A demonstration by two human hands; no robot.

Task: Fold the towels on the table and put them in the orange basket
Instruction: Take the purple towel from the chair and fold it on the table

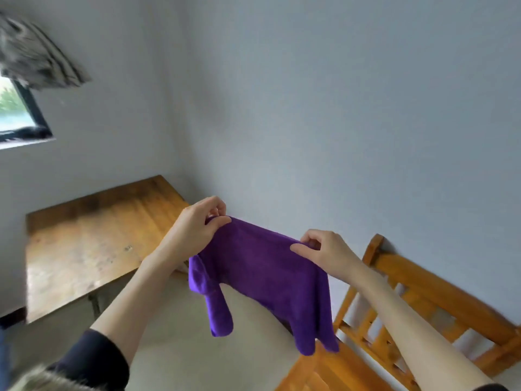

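Purple towel (262, 272) held in mid-air, at 3 o'clock of the tabletop (93, 244). Left hand (197, 227) pinches its upper left corner; right hand (324, 252) pinches the upper right, each grip closed on cloth.

Soft daylight enters from the window (17, 114) at left; edges bend and smear, especially the blurred curtain (36, 57).
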